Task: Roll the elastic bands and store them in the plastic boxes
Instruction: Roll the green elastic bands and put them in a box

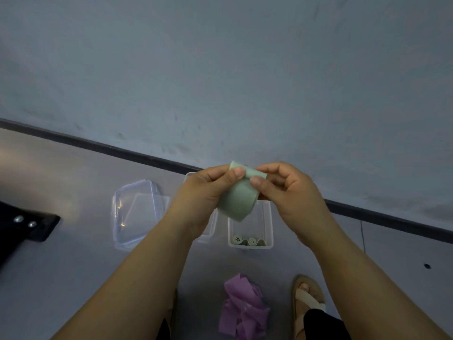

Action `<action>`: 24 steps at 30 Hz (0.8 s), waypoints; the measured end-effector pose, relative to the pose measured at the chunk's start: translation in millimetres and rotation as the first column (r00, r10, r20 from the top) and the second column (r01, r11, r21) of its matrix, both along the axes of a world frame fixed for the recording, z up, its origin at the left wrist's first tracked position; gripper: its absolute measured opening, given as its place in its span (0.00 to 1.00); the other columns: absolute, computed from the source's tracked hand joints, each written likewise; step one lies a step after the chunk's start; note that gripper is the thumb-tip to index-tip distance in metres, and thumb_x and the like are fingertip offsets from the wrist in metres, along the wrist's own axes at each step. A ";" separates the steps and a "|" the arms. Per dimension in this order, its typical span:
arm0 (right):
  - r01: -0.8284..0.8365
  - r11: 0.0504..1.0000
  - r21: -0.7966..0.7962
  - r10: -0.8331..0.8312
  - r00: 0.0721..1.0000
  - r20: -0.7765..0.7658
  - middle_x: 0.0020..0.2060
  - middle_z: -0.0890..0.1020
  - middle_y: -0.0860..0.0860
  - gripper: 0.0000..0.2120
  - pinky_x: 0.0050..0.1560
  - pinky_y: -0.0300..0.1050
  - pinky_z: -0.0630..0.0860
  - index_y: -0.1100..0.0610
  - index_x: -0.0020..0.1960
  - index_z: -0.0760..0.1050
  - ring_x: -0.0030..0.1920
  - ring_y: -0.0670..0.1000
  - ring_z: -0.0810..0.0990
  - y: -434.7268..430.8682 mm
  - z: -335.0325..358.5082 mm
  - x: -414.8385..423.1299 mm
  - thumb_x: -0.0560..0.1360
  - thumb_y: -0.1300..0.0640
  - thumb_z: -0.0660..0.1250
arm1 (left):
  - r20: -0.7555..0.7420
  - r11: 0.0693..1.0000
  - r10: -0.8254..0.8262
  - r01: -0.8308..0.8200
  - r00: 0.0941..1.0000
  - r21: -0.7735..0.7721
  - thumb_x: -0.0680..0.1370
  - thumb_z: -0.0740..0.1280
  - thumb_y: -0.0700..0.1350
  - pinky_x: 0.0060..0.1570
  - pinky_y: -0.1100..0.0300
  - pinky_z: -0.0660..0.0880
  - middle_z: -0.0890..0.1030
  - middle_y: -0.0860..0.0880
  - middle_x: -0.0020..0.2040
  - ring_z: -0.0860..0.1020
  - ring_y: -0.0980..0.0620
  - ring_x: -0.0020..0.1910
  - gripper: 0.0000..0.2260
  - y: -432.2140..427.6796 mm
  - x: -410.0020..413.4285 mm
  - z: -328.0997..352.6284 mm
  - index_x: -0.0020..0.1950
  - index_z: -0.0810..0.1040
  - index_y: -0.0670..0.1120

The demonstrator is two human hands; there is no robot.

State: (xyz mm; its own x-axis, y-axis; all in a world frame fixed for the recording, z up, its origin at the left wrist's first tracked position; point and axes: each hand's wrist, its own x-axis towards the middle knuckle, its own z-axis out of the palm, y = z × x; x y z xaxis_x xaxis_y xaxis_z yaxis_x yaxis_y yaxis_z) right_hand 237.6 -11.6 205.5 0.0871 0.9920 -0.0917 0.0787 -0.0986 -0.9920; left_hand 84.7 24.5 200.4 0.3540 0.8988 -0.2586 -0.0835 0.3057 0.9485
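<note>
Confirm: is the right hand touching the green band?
Touching. The head view shows the right hand pinching the green band at its upper end, with no gap.

Green band (239, 201) part-rolled, over clear box (269, 227) w/ 2 green rolls (252, 241) — purple bands (242, 310) heaped nearby.

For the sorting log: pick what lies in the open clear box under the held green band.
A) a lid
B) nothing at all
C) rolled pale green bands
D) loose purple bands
C: rolled pale green bands show their coiled ends at the near end of the clear box, while the purple bands lie in a loose pile on the floor nearer the feet.
</note>
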 end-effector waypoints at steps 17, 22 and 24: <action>0.044 0.991 0.123 -0.050 0.998 0.048 0.42 0.82 0.49 0.14 0.46 0.36 0.79 0.47 0.47 0.78 0.41 0.43 0.81 0.8 5.8 4.0 0.69 0.66 0.70 | -0.030 0.991 0.072 -0.068 0.997 0.119 0.72 0.69 0.37 0.44 0.59 0.81 0.85 0.48 0.40 0.83 0.53 0.41 0.08 -3.1 0.2 10.1 0.48 0.81 0.47; 0.034 0.997 0.064 -0.039 0.995 0.087 0.35 0.83 0.44 0.15 0.44 0.33 0.78 0.46 0.49 0.76 0.40 0.41 0.82 0.2 5.0 3.2 0.68 0.63 0.73 | 0.035 0.990 0.094 -0.097 0.995 0.100 0.71 0.69 0.35 0.45 0.57 0.81 0.85 0.50 0.38 0.83 0.55 0.39 0.09 -3.6 1.4 11.0 0.47 0.81 0.47; 0.050 0.997 0.061 -0.054 0.996 0.073 0.37 0.84 0.45 0.13 0.46 0.35 0.79 0.47 0.48 0.77 0.41 0.42 0.83 0.5 4.4 3.8 0.69 0.63 0.72 | 0.042 0.989 0.096 -0.101 0.994 0.109 0.71 0.68 0.33 0.45 0.58 0.81 0.85 0.51 0.38 0.83 0.55 0.39 0.10 -4.1 2.0 10.5 0.46 0.81 0.47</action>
